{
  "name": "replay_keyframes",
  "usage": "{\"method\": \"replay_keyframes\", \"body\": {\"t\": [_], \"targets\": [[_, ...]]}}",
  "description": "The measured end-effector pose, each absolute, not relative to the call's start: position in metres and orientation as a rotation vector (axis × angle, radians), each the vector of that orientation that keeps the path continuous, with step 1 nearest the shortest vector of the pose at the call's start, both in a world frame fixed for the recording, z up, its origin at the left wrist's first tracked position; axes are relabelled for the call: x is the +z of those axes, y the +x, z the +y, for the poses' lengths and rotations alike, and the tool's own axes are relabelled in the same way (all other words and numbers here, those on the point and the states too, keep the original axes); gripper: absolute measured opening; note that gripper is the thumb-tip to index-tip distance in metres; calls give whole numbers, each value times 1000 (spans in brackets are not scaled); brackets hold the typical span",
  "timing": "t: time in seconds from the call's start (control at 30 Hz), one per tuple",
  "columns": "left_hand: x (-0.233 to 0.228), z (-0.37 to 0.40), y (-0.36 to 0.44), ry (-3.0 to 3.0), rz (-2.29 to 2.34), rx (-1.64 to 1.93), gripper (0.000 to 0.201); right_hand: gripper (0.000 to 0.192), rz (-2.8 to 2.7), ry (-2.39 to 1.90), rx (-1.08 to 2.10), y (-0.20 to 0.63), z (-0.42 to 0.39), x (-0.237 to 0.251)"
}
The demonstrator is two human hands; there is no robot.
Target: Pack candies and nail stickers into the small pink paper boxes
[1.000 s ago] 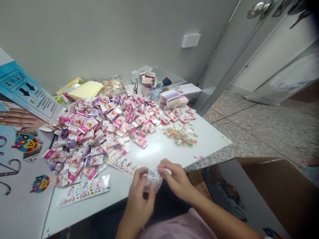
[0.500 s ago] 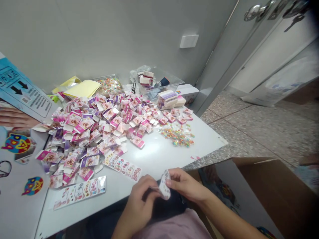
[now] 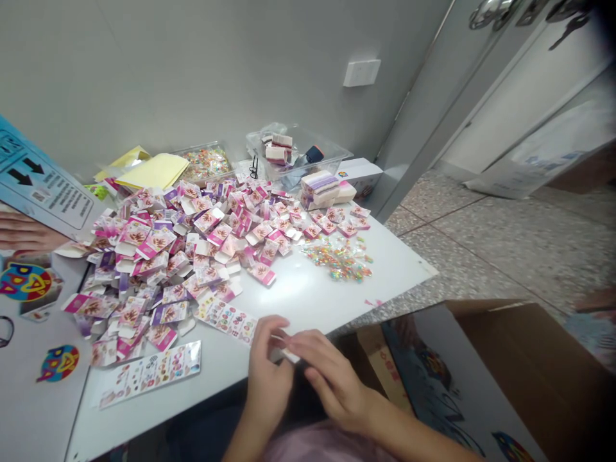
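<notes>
Both my hands meet at the near edge of the white table (image 3: 308, 292). My left hand (image 3: 268, 375) and my right hand (image 3: 327, 375) pinch a small folded sticker sheet (image 3: 283, 351) between their fingertips; most of it is hidden by the fingers. Just left of my hands lies a sticker strip (image 3: 226, 317), and a longer sticker strip (image 3: 149, 374) lies nearer the table's front left. A big heap of small pink and purple cartons (image 3: 192, 247) covers the middle of the table.
A scatter of colourful beads (image 3: 339, 260) lies right of the heap. Clear plastic bins (image 3: 298, 154), stacked packs (image 3: 320, 187) and yellow paper (image 3: 151, 170) stand at the back. An open cardboard box (image 3: 505, 372) sits on the floor to the right. Printed posters (image 3: 33, 186) lie left.
My hands folded the sticker sheet from flat to a narrow piece, turned it on edge, then brought it down flat between the fingertips. The view shifted slightly right.
</notes>
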State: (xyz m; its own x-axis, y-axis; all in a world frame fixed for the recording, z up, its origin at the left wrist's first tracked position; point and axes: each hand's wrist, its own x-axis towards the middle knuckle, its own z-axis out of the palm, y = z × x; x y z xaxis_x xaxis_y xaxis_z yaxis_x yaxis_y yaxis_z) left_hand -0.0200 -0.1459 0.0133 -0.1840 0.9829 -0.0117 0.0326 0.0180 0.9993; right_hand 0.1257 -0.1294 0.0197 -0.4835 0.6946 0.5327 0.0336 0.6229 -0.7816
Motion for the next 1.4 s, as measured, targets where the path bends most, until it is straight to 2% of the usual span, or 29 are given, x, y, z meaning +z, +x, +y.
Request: {"method": "replay_keyframes", "body": {"t": [0.1, 0.17, 0.23, 0.27, 0.33, 0.4, 0.53, 0.73, 0.83, 0.9, 1.1, 1.23, 1.33, 1.4], "targets": [[2, -144, -21, 1244, 1551, 1187, 8, 37, -1846, -763, 1001, 121, -129, 12], [-2, -141, -26, 1410, 1676, 1103, 14, 33, -1694, -919, 1185, 122, -124, 5], [-2, -136, -34, 1711, 1712, 990, 25, 40, -1494, -1008, 1343, 128, -114, -1], [0, -133, -38, 1846, 1697, 927, 26, 42, -1415, -1031, 1394, 132, -109, -3], [6, -126, -46, 1985, 1658, 837, 22, 35, -1314, -1074, 1396, 144, -98, -7], [12, -117, -53, 2024, 1660, 804, 19, 23, -1296, -1121, 1341, 155, -88, -11], [18, -91, -63, 2241, 1776, 689, 22, 26, -1495, -1140, 1085, 170, -77, -17], [5, -47, -77, 2557, 1859, 247, 64, 25, -1759, -1343, 515, 207, -60, -25], [-1, -37, -77, 2592, 1789, 143, 70, 27, -1748, -1479, 271, 241, -46, -33], [0, -35, -73, 2602, 1754, 145, 64, 28, -1748, -1540, 200, 265, -35, -41], [11, -36, -60, 2625, 1611, 239, 20, 33, -1777, -1648, 72, 315, 8, -62], [20, -46, -51, 2381, 1457, 641, 28, 35, -1873, -1649, 65, 322, 32, -66], [30, -75, -34, 1724, 1299, 940, 35, 31, -1978, -1630, 101, 316, 40, -64], [36, -103, -18, 1112, 1130, 1097, 48, 28, -2001, -1632, 124, 311, 42, -63]]}}
